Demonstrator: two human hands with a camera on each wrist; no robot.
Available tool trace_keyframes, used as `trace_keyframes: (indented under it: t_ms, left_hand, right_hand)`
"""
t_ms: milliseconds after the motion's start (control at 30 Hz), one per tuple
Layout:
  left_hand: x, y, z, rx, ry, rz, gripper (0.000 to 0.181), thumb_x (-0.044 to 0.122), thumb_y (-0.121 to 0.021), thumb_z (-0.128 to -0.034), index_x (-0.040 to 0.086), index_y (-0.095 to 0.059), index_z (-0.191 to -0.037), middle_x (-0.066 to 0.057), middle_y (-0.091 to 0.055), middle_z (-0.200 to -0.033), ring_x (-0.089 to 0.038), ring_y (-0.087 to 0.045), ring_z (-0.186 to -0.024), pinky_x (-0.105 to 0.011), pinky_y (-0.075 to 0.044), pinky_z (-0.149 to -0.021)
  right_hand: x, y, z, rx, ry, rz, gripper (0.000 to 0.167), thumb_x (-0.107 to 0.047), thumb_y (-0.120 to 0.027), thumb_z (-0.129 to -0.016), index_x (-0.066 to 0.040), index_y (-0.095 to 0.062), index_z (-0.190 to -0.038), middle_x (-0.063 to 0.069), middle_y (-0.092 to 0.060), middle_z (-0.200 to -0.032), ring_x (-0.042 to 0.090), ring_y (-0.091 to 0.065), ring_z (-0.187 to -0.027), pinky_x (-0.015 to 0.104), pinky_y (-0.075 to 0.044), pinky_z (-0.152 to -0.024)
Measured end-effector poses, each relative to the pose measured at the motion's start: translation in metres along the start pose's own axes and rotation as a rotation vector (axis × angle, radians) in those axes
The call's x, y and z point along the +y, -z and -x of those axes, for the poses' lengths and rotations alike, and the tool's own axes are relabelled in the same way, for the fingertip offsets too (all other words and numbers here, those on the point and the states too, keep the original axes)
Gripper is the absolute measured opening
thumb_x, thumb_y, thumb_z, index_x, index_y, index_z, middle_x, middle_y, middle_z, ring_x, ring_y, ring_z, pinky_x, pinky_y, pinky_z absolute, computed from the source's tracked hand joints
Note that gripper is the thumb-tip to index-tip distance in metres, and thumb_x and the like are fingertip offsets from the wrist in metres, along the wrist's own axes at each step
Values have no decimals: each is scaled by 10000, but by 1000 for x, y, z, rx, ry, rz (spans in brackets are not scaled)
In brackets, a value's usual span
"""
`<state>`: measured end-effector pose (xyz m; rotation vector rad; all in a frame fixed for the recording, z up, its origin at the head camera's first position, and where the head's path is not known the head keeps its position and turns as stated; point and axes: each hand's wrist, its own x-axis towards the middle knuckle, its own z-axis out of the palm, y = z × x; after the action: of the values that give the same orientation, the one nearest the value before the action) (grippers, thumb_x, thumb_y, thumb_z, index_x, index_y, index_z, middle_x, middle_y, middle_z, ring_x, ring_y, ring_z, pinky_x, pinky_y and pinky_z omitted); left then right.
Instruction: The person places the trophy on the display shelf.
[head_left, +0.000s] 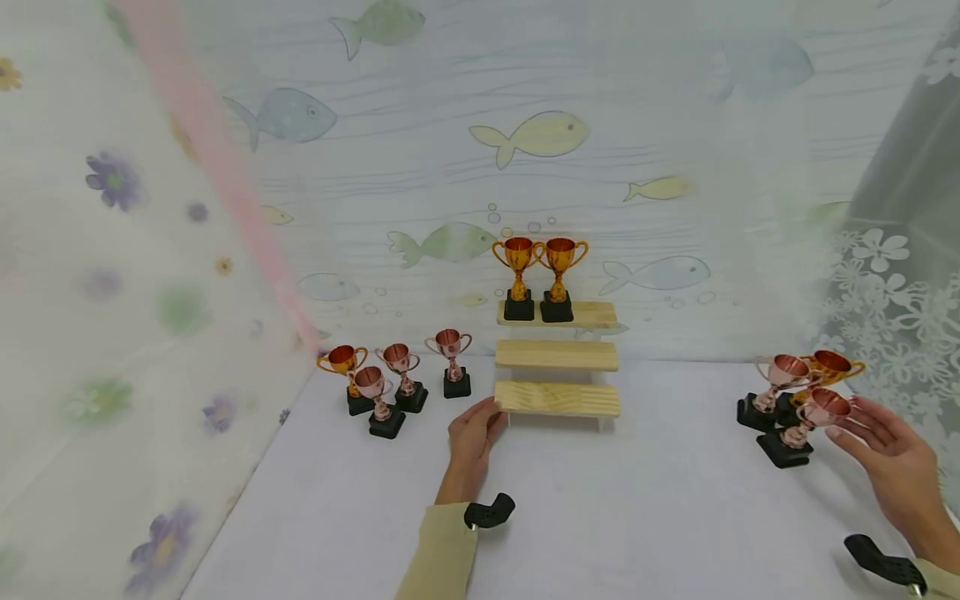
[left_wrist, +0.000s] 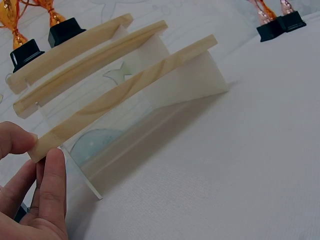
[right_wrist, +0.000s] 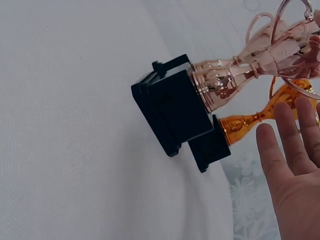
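We find the three-step stand [head_left: 557,356] near the back edge of the worktop [head_left: 562,508]; the left hand [head_left: 474,437] has its grip pinching the lowest step's left end; the right hand [head_left: 896,462] has an unclosed grip, fingers extended beside the front pink trophy [head_left: 817,413]; contact we cannot tell.

Shows a pale fish-printed backdrop [head_left: 660,75] behind, meeting a flower-printed left wall [head_left: 60,317] along a pink band [head_left: 206,142]. Has grey sheer fabric [head_left: 915,158] with white flowers [head_left: 882,250] at right. Spreads out below in a white tabletop [head_left: 645,508] under soft light.
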<state>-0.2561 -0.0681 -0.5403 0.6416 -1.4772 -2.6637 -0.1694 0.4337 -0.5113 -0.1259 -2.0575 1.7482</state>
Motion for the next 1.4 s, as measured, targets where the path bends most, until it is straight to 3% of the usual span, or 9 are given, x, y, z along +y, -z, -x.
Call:
trace_keyframes:
  t_ms: [100,267,500,600,700,800,967,1167,1400]
  left_hand:
    - [-1,0,1,3,4,-1,353,-13,-674,-926,-118,-629,-1260,-180,-660,-1110,-168,-674,-927,-246,-608,-830]
    - [-3,0,1,-8,2,4,349,-12,-679,-926,-118,-634,-1256,-175,-665,-1101,-165,-674,-925,-243,-607,-826]
    - [-2,-1,4,-23,0,5,360,-9,-681,-925,-124,-628,-1263,-154,-667,-1069,-152,-673,-910,-235,-605,-821]
    - [-2,-1,5,-27,-3,0,369,-5,-678,-928,-124,-622,-1273,-149,-668,-1076,-149,-672,-912,-234,-603,-829]
    - [-1,-1,5,-27,-6,-1,380,0,-687,-923,-123,-621,-1277,-149,-667,-1084,-148,-670,-913,-239,-602,-838]
    - [-1,-1,5,-23,-3,5,379,-6,-692,-914,-125,-625,-1268,-151,-665,-1075,-148,-669,-908,-242,-604,-838]
    - [-1,-1,4,-12,6,0,364,-16,-686,-911,-123,-635,-1255,-156,-667,-1062,-150,-671,-898,-239,-607,-823]
    - [-1,0,1,-3,9,-6,361,-8,-692,-909,-112,-644,-1251,-160,-675,-1070,-150,-674,-899,-231,-607,-812]
    - [0,-1,1,-4,0,-4,365,-3,-701,-906,-113,-646,-1249,-169,-670,-1091,-159,-674,-915,-242,-608,-829]
  right_hand:
    - [-2,-1,0,22,-28,25,599,9,-654,-962,-270,-480,-1463,-285,-541,-1108,-142,-537,-952,-32,-452,-751]
    - [-5,-2,0,43,-23,7,550,40,-662,-946,-325,-546,-1342,-258,-572,-1069,-122,-545,-939,-29,-457,-746]
    - [-3,0,-1,50,-27,177,393,-28,-665,-966,-361,-560,-1144,-261,-534,-1000,-123,-499,-912,-45,-434,-726]
    - [-1,3,-2,25,-19,63,395,25,-670,-947,-316,-586,-1128,-255,-579,-998,-133,-544,-895,-26,-461,-712]
    - [-1,2,-3,-9,8,-119,424,113,-662,-915,-249,-623,-1133,-211,-648,-1006,-104,-603,-881,10,-499,-714]
    - [-4,0,-2,-31,34,-167,436,143,-656,-904,-226,-647,-1136,-192,-669,-1024,-93,-617,-901,20,-509,-723]
    - [-13,-7,3,-53,47,-120,437,133,-650,-913,-229,-668,-1157,-181,-665,-1007,-86,-610,-906,25,-512,-718]
    - [-26,-20,13,-85,33,55,466,60,-655,-947,-329,-623,-1201,-238,-603,-1047,-122,-559,-932,-7,-479,-727]
    - [-47,-39,17,-232,110,-201,486,168,-558,-951,-218,-644,-1234,-139,-662,-1099,-61,-622,-989,52,-528,-767]
